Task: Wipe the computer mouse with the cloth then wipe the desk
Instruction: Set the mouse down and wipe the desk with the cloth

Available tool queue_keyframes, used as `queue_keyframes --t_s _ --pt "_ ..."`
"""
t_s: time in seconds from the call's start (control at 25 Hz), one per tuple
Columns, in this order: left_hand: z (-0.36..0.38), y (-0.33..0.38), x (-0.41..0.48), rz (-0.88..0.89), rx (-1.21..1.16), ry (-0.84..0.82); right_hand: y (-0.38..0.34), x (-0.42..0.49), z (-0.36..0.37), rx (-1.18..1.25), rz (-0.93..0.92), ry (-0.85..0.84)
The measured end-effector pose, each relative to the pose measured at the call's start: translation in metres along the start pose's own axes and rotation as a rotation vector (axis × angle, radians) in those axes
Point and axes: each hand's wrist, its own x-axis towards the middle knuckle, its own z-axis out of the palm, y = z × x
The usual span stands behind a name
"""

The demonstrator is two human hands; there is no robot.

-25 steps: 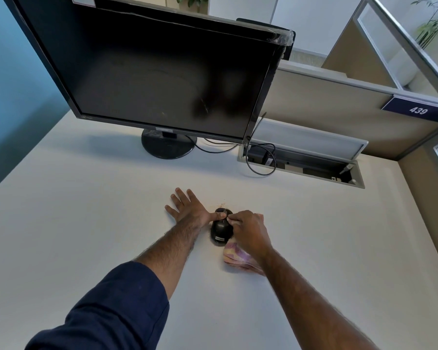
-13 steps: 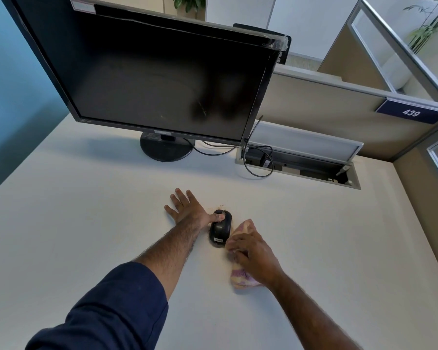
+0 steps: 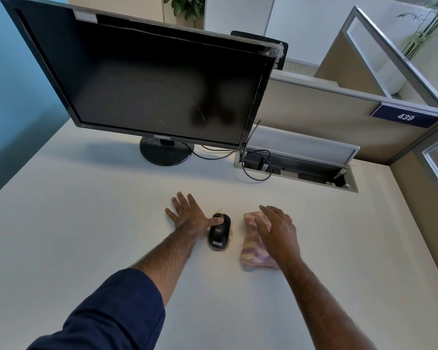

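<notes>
A black computer mouse (image 3: 219, 233) lies on the white desk (image 3: 86, 223), with brownish crumbs around its edges. My left hand (image 3: 187, 215) lies flat on the desk just left of the mouse, fingers spread, thumb resting on the mouse's top. To the right of the mouse, a pink and white striped cloth (image 3: 252, 251) lies on the desk. My right hand (image 3: 277, 229) presses flat on the cloth, fingers extended, a small gap from the mouse.
A black monitor (image 3: 147, 82) on a round stand (image 3: 166, 154) stands behind the hands. An open cable tray (image 3: 299, 170) with cables sits at the back right. Beige partition walls (image 3: 314, 114) close the desk's back and right sides.
My right hand left the mouse, took the cloth and slid it to the right, away from the mouse. My left hand stayed in place with its thumb on the mouse.
</notes>
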Motion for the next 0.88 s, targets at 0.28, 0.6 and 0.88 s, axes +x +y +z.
queue_keyframes --t_s 0.28,0.6,0.88 --pt "0.016 -0.008 0.003 0.296 0.014 0.145 0.019 -0.027 0.053 -0.27 0.101 -0.32" --pt "0.039 -0.026 -0.004 0.713 0.201 0.065 0.019 -0.017 0.061 -0.378 0.085 -0.329" --pt "0.04 -0.029 -0.004 0.75 0.336 0.099 0.023 -0.019 0.068 -0.394 0.021 -0.265"
